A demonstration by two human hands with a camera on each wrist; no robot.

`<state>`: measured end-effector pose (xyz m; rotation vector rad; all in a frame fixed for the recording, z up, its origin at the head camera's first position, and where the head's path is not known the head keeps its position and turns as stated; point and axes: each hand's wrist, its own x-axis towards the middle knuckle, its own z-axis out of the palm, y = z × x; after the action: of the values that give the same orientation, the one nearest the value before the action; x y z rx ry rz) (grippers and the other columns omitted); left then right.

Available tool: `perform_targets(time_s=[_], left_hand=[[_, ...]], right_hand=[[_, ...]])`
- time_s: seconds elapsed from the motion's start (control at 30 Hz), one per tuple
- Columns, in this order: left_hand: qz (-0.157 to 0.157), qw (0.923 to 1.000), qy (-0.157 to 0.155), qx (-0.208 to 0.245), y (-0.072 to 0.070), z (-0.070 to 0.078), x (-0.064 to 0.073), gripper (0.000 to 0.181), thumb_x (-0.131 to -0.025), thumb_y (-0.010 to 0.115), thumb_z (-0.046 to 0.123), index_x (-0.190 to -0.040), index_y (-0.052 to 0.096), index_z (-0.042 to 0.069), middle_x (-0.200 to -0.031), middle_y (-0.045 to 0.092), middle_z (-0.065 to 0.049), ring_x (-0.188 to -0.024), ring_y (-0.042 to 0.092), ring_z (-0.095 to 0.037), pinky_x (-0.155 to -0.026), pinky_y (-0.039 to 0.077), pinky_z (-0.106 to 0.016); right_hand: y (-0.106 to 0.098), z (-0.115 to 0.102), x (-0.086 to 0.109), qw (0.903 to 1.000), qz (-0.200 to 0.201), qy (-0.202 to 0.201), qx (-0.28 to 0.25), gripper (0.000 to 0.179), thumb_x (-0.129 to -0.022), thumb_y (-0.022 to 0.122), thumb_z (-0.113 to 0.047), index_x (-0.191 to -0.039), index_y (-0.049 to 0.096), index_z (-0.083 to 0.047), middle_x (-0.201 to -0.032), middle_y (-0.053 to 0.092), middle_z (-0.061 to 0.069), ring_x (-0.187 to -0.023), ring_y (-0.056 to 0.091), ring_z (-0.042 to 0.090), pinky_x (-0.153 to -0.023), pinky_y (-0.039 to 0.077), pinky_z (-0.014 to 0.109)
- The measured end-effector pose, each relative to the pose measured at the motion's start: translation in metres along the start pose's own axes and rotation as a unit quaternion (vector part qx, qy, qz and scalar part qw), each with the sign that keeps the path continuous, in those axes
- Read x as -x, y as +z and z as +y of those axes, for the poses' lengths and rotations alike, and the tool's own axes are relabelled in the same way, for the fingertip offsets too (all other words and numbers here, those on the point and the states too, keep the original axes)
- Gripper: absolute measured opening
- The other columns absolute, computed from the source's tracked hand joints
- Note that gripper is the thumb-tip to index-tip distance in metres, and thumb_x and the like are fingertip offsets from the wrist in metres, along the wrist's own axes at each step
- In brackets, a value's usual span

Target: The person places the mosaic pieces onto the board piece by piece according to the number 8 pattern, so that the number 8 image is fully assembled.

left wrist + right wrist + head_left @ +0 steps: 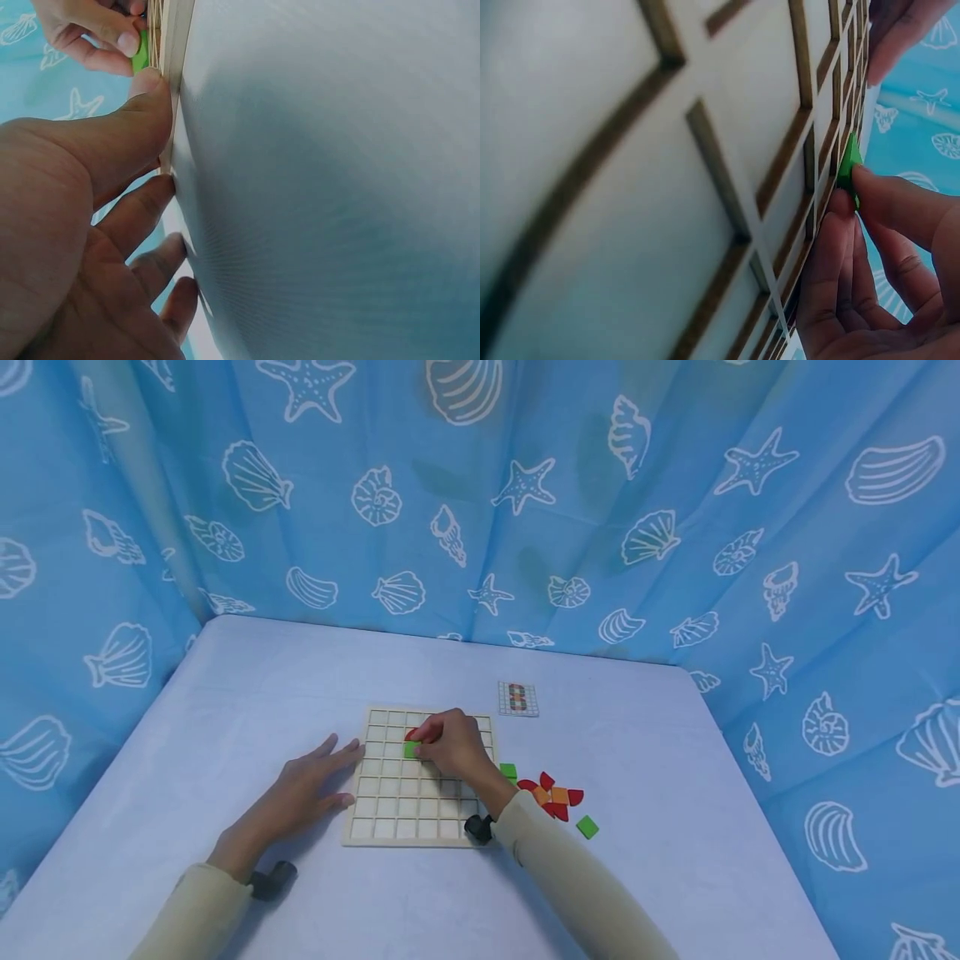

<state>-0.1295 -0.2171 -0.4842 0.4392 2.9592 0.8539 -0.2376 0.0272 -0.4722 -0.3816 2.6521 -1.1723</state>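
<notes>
My right hand point(455, 745) is over the upper middle of a wooden grid board point(386, 807). Its thumb and fingers pinch a green square tile point(411, 750), which the right wrist view shows tilted at the grid point(848, 166). Just behind that tile is a red rounded piece point(410, 734), partly hidden by the fingers. My left hand point(303, 789) lies at the board's left side with its fingers spread. In the left wrist view, the left thumb and fingertips touch the board's edge point(177, 45).
Right of the board lie several loose pieces: red rounded ones point(576, 797), orange squares point(559, 795) and green squares point(587, 827). A small pattern card point(530, 700) lies behind them. A blue shell-print curtain point(465, 585) borders the white tabletop point(660, 860).
</notes>
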Motion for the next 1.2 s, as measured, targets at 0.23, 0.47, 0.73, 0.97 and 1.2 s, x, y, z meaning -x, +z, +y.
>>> perform_targets(time_s=[0.23, 0.47, 0.73, 0.97, 1.2], left_hand=[[-0.004, 0.9999, -0.011, 0.006, 0.003, -0.003, -0.002, 0.078, -0.092, 0.083, 0.020, -0.161, 0.047, 0.013, -0.168, 0.044, -0.013, -0.159, 0.028, -0.049, -0.121, 0.032, -0.074], [-0.009, 0.9998, -0.016, 0.007, 0.005, -0.004, -0.002, 0.078, -0.093, 0.082, 0.021, -0.162, 0.046, 0.014, -0.169, 0.043, -0.011, -0.160, 0.028, -0.048, -0.120, 0.032, -0.075], [-0.007, 0.9999, -0.015, 0.001, 0.003, -0.004, -0.002, 0.080, -0.092, 0.083, 0.021, -0.162, 0.046, 0.014, -0.169, 0.044, -0.011, -0.160, 0.028, -0.047, -0.120, 0.032, -0.076], [0.003, 1.0000, -0.001, -0.007, 0.003, -0.004, -0.002, 0.078, -0.091, 0.084, 0.019, -0.160, 0.049, 0.011, -0.167, 0.046, -0.012, -0.159, 0.031, -0.048, -0.119, 0.034, -0.076], [-0.006, 0.9998, -0.015, -0.008, 0.000, -0.001, -0.001, 0.078, -0.092, 0.083, 0.021, -0.161, 0.047, 0.012, -0.168, 0.045, -0.012, -0.160, 0.029, -0.048, -0.120, 0.032, -0.075]], right_hand=[[0.003, -0.005, 0.001, 0.9997, -0.004, 0.002, 0.024, 0.005, -0.090, 0.085, -0.012, -0.090, 0.083, -0.016, -0.083, 0.074, -0.002, -0.079, 0.064, 0.013, -0.072, 0.053, 0.032], [0.001, -0.006, 0.005, 0.9997, -0.009, -0.006, 0.022, 0.008, -0.088, 0.087, -0.009, -0.094, 0.084, -0.015, -0.087, 0.076, -0.001, -0.081, 0.066, 0.013, -0.073, 0.056, 0.032], [-0.016, 0.009, 0.012, 0.9984, -0.006, -0.037, -0.042, 0.018, -0.090, 0.085, -0.011, -0.108, 0.083, -0.014, -0.095, 0.077, 0.000, -0.085, 0.069, 0.013, -0.077, 0.060, 0.029], [-0.047, 0.026, 0.024, 0.9978, 0.031, -0.018, -0.056, 0.024, -0.090, 0.086, -0.010, -0.113, 0.081, -0.015, -0.099, 0.077, -0.002, -0.086, 0.070, 0.015, -0.080, 0.062, 0.029], [-0.070, 0.046, 0.034, 0.9965, 0.068, 0.023, -0.041, 0.027, -0.089, 0.086, -0.011, -0.115, 0.080, -0.015, -0.101, 0.076, 0.000, -0.090, 0.069, 0.016, -0.082, 0.062, 0.027]])
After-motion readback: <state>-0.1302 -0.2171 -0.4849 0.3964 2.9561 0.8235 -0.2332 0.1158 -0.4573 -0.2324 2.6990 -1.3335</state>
